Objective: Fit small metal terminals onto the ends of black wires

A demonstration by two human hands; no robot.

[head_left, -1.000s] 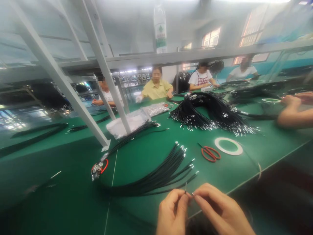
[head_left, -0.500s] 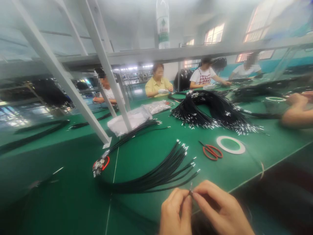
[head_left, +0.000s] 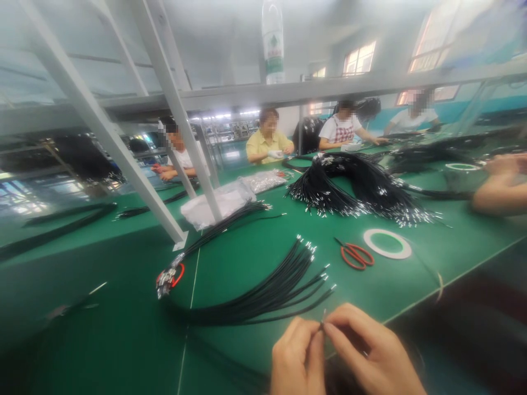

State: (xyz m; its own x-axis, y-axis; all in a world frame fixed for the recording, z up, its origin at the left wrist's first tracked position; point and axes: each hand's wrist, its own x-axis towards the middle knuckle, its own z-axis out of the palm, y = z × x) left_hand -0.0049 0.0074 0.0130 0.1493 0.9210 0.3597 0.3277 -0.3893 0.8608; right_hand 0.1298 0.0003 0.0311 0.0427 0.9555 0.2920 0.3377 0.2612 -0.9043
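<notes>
At the table's front edge my left hand (head_left: pixel 297 351) and my right hand (head_left: pixel 366 346) meet, thumbs and forefingers pinched together on the tip of a black cord (head_left: pixel 323 317). A small thin end pokes up between the fingertips; most of the cord is hidden by my hands. Just beyond them lies a curved bundle of black cords (head_left: pixel 247 307) whose ends carry silvery tips. Red-handled scissors (head_left: pixel 357 256) and a roll of white tape (head_left: pixel 387 243) rest on the green table (head_left: pixel 255 252) behind my right hand.
A big heap of black cords (head_left: pixel 362 181) spreads across the far side. A plastic bag (head_left: pixel 218 203) lies by the shelf post (head_left: pixel 164 203). A bottle (head_left: pixel 273 49) stands on the shelf above. Several co-workers sit opposite, and another person's arm (head_left: pixel 504 186) reaches in from the right.
My hands stay together on the cord, with only a slight shift of the fingertips and the cord tip. Across the table, the co-workers' hands have moved a little.
</notes>
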